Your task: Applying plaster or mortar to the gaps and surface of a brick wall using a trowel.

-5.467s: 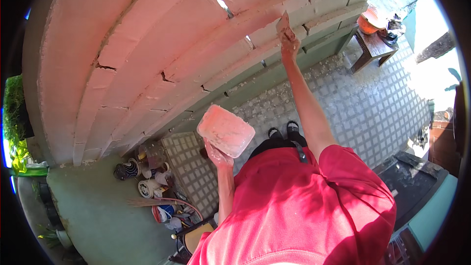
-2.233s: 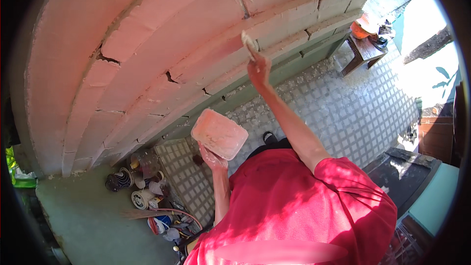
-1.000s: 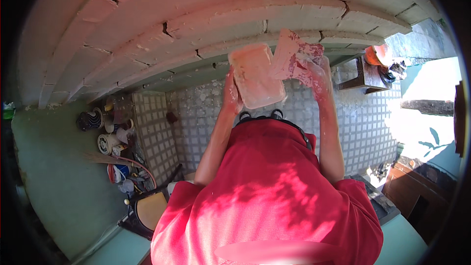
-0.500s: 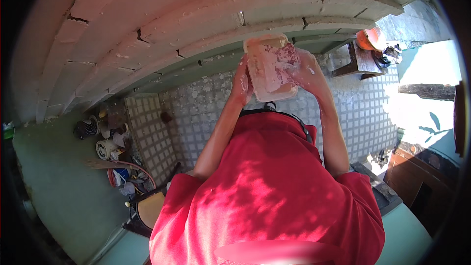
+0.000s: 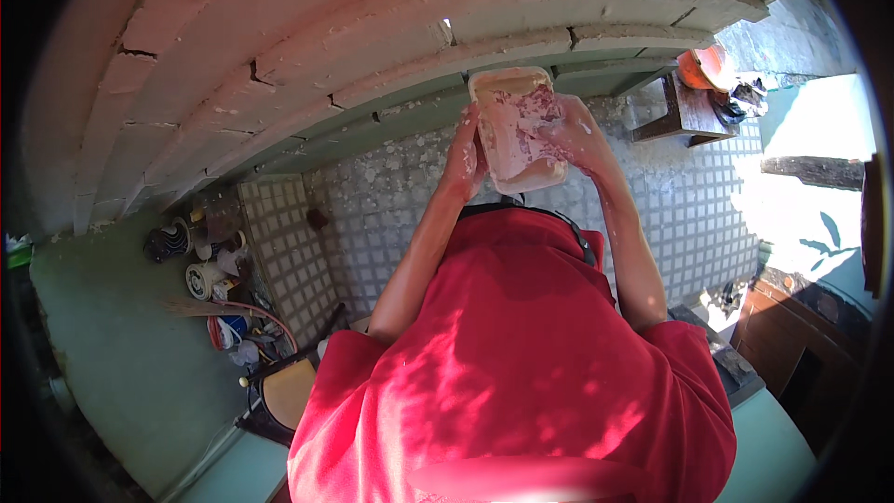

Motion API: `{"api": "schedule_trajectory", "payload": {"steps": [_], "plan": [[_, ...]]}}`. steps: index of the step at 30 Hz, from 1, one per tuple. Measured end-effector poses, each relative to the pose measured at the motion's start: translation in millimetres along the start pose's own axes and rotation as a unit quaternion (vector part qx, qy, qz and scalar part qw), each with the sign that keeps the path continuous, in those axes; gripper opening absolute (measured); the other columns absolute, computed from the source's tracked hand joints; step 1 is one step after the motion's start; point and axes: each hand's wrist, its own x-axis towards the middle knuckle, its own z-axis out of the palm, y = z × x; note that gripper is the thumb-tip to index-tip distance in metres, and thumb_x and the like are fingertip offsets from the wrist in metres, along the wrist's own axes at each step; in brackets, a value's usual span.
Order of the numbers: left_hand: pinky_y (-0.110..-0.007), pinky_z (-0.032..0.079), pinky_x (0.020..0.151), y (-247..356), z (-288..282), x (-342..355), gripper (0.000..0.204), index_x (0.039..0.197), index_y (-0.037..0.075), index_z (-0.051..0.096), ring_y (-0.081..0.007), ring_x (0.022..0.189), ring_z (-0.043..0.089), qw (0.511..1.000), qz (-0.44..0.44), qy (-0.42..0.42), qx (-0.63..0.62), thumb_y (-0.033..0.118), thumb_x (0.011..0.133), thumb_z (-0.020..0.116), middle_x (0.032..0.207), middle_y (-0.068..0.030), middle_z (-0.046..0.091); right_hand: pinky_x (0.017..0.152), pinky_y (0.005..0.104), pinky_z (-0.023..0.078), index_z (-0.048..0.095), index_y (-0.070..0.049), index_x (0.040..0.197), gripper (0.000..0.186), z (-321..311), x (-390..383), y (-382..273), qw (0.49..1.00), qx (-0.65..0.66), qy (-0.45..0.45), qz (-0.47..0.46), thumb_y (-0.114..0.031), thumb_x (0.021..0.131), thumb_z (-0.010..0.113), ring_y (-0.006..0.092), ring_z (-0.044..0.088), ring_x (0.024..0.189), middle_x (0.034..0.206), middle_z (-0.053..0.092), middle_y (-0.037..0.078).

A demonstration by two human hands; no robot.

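I note left hand (image 5: 465, 156) clasping tub (image 5: 543, 173), right hand (image 5: 579, 136) pinching scraper (image 5: 507, 136) inside; wall (image 5: 326, 37) appears partly coated, several joints (image 5: 256, 73) left unfilled.

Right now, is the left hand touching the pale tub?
Touching: the head view shows the left hand against the pale tub, fingers along its left side.
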Motion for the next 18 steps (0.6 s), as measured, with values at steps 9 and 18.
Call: {"api": "schedule_trajectory", "payload": {"steps": [9, 18], "plan": [[-0.041, 0.045, 0.102, -4.8, -12.5, 11.3, 0.059, 0.140, 0.008, 0.040, -0.0223, 0.121, 0.054, 0.999, -0.009, 0.044, 0.022, 0.050, 0.099, 0.046, 0.134, -0.0095, 0.053, 0.078, 0.0346, 0.051, 0.067, 0.001, 0.105, 0.034, -24.2, -1.7, -93.5, 0.970, -0.237, -0.007, -0.049, -0.016, 0.075, 0.068, 0.0271, 0.066, 0.081, 0.092, 0.070, 0.011], [-0.039, 0.047, 0.101, -15.8, 1.3, 21.1, 0.057, 0.138, 0.008, 0.042, -0.0213, 0.116, 0.057, 0.998, 0.044, 0.001, -0.046, 0.050, 0.099, 0.045, 0.131, -0.0088, 0.055, 0.088, 0.0503, 0.044, 0.063, 0.001, 0.097, 0.030, 27.8, -5.6, -105.6, 0.958, -0.242, -0.028, -0.150, -0.025, 0.082, 0.062, 0.0452, 0.054, 0.090, 0.087, 0.063, 0.023]]}}
